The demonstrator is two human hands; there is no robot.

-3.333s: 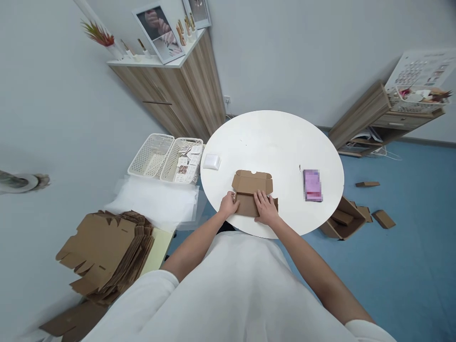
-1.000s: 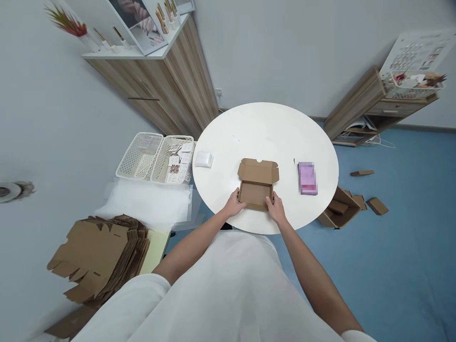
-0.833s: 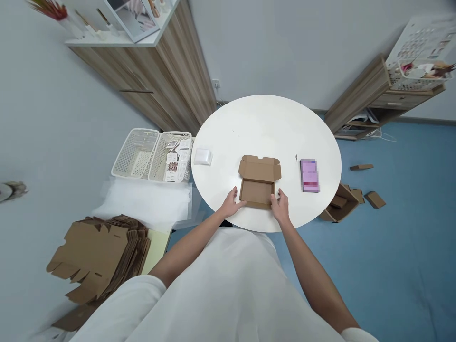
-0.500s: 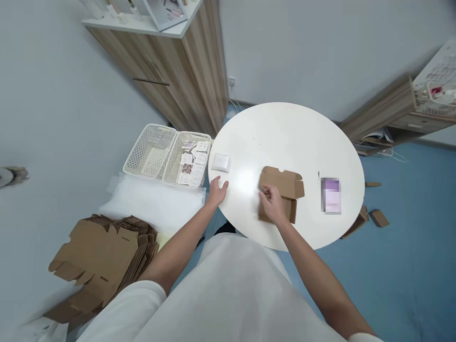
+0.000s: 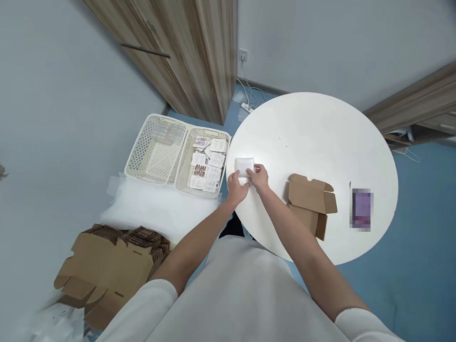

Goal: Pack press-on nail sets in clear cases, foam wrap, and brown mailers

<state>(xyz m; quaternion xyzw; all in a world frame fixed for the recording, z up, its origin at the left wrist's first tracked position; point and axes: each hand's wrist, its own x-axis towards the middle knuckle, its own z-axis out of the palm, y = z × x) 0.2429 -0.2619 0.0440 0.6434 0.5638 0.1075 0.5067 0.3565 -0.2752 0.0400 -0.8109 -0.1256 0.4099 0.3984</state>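
At the left side of the round white table, a small flat white packet (image 5: 244,164) lies between both hands. My right hand (image 5: 260,179) grips its right edge, thumb on top and fingers around the side. The fingertips of my left hand (image 5: 237,191) are closed on its near left corner. To the right, an open brown cardboard box (image 5: 307,194) rests on the table with its lid folded back, partly hidden by my right forearm.
Left of the table (image 5: 313,137) stand a basket of printed cards (image 5: 181,178) and a basket with clear plastic cases (image 5: 130,159). White sheets (image 5: 142,209) and stacked flat cardboard (image 5: 110,261) lie nearer. A blurred purple item (image 5: 362,206) is at the table's right.
My right hand has left the cardboard box and come over to the white packet. My left hand has moved onto the packet too. The view has shifted left.
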